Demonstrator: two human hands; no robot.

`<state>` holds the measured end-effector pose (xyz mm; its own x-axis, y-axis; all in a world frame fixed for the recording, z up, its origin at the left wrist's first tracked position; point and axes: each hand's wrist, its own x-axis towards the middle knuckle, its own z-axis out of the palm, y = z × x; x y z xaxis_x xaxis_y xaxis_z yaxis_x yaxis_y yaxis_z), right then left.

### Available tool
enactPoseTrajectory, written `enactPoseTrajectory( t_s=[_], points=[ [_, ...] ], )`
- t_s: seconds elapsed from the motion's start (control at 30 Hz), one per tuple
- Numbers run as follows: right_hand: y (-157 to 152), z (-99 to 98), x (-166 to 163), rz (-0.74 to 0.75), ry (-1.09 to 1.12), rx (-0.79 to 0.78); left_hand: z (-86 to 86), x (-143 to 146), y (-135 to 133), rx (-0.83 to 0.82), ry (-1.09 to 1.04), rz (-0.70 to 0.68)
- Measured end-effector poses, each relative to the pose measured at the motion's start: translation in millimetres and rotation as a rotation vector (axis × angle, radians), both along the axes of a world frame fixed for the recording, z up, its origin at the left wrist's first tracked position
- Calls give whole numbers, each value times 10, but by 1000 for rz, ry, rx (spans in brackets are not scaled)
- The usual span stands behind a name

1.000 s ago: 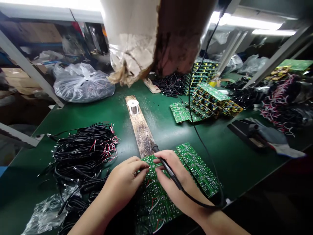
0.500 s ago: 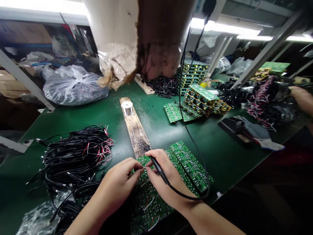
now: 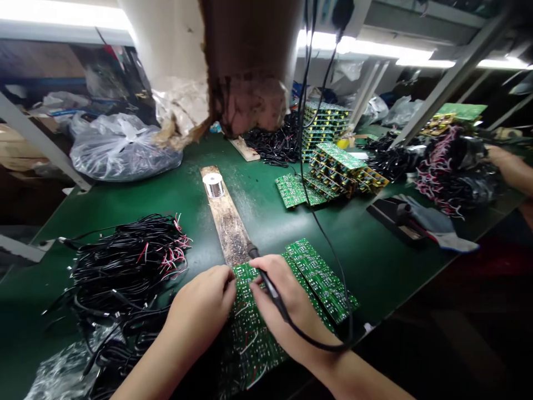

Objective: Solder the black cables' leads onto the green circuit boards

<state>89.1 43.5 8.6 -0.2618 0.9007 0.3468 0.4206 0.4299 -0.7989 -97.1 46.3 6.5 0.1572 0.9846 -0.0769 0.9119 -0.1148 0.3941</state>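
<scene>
A soldering iron [image 3: 270, 286] with a black handle and cord rests in my right hand [image 3: 287, 300], its tip end pointing away over the wooden strip. My left hand [image 3: 204, 305] is closed at the left edge of a green circuit board panel [image 3: 250, 322]; its fingertips are turned away, so what they pinch is hidden. Short red and white wires stick up from that panel. Alongside it on the right lies another circuit board panel [image 3: 320, 278]. A bundle of black cables [image 3: 125, 261] with bare red and white ends lies left of my left hand.
A solder spool [image 3: 214, 186] stands on the scorched wooden strip [image 3: 227, 222]. Stacked circuit boards [image 3: 341, 161] sit behind at right. A glove [image 3: 433, 222] lies farther right, near another person's arm [image 3: 510, 169]. A plastic-wrapped duct [image 3: 208, 66] hangs overhead. A bulging plastic bag [image 3: 125, 147] sits back left.
My left hand has drawn slightly left and turned, so the gap between my hands is wider. My right hand keeps the soldering iron almost in place. The whole view has shifted slightly.
</scene>
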Motion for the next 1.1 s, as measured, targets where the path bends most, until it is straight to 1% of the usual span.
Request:
enactPoseTrajectory(
  t_s=[0.1,0.2,0.23,0.27,0.33,0.43,0.63,0.83,1.1],
  points=[
    [-84,54,255,-72,-13,8,-27,10,9,-3,-2,-3],
    [-172,46,515,-165,-3,-20,-52,12,3,9,29,3],
    [-199,28,584,-206,-1,-84,-60,14,1,8,39,12],
    [-223,7,638,-215,0,-153,-68,16,-1,6,48,24],
    [-261,-36,702,-224,26,-243,-81,21,-5,2,58,46],
    [-275,-71,695,-205,59,-306,-95,28,-9,5,68,57],
    [-249,-53,583,-183,110,-354,-112,29,-10,20,93,53],
    [-246,-55,547,-171,102,-407,-115,34,-5,8,105,53],
    [-237,-24,535,-137,79,-440,-125,39,-17,25,114,45]
  ],
)
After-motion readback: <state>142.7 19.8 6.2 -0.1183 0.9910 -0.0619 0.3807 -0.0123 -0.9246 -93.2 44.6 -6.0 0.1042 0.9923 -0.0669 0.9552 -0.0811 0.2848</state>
